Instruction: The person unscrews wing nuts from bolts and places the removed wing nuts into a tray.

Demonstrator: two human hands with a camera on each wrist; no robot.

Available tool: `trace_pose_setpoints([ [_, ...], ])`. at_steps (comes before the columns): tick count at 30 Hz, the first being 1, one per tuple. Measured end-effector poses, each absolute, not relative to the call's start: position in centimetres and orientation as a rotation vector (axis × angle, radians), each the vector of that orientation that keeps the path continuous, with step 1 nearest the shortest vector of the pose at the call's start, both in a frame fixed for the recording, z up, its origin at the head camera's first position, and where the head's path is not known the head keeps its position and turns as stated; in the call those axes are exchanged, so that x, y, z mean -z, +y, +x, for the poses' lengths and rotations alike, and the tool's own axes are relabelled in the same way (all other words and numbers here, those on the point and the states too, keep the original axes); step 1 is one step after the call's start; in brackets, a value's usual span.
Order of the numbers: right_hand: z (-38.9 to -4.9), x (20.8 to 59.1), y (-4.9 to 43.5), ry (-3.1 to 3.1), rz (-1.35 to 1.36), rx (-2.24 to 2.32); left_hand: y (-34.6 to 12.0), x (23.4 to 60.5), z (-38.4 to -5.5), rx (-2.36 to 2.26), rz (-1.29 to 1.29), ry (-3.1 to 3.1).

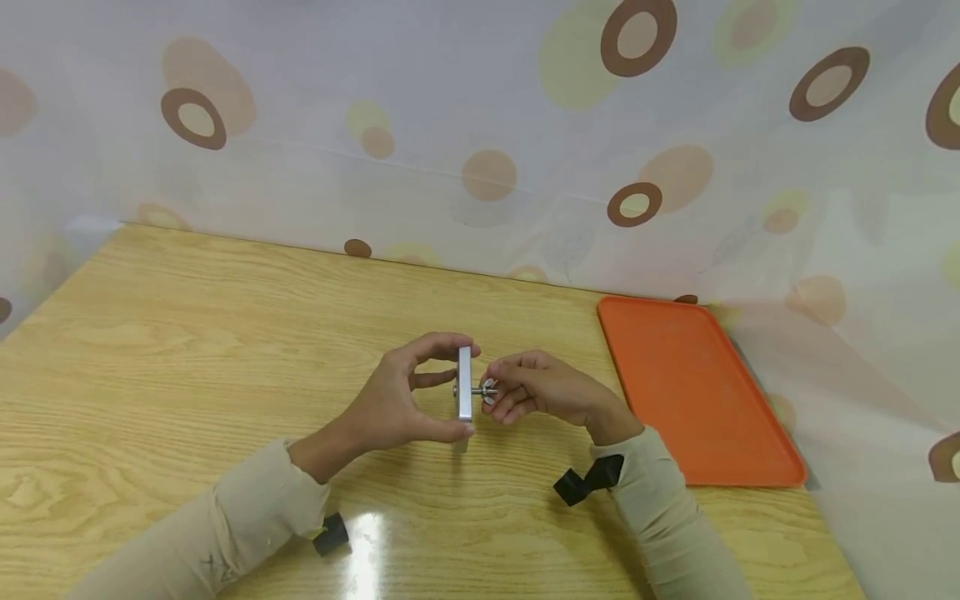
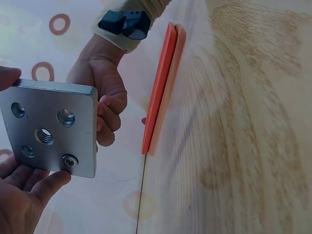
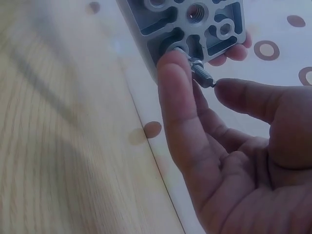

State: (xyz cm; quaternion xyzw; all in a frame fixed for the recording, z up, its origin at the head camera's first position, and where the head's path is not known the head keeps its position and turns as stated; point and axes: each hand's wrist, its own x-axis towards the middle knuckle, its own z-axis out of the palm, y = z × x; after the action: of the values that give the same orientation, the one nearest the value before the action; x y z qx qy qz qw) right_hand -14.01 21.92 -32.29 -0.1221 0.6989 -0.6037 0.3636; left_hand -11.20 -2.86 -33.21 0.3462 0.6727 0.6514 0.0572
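My left hand (image 1: pixel 401 396) grips a square metal plate (image 1: pixel 465 383) by its opposite edges, holding it upright above the table. In the left wrist view the plate's smooth face shows a threaded centre hole and several corner holes, with a bolt head (image 2: pixel 70 160) seated in one. The bolt (image 3: pixel 204 78) comes out through the ribbed side of the plate, where a wing nut (image 1: pixel 488 391) is threaded on it. Curled fingers of my right hand (image 1: pixel 543 387) are at the wing nut, the index finger along it and the thumb tip by the bolt's end.
An orange tray (image 1: pixel 701 392) lies on the right of the wood-grain table (image 1: pixel 187 350), beyond my right forearm. A curtain (image 1: pixel 450 108) printed with circles hangs along the back and right edges. Black camera mounts (image 1: pixel 588 481) sit at both wrists.
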Motion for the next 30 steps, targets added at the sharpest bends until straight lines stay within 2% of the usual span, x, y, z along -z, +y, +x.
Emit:
trace_pose_setpoints([
  [30,-13.86,32.13,21.91,1.838,-0.435,1.525,-2.81,33.19,-11.28,-1.976,1.041,2.060],
])
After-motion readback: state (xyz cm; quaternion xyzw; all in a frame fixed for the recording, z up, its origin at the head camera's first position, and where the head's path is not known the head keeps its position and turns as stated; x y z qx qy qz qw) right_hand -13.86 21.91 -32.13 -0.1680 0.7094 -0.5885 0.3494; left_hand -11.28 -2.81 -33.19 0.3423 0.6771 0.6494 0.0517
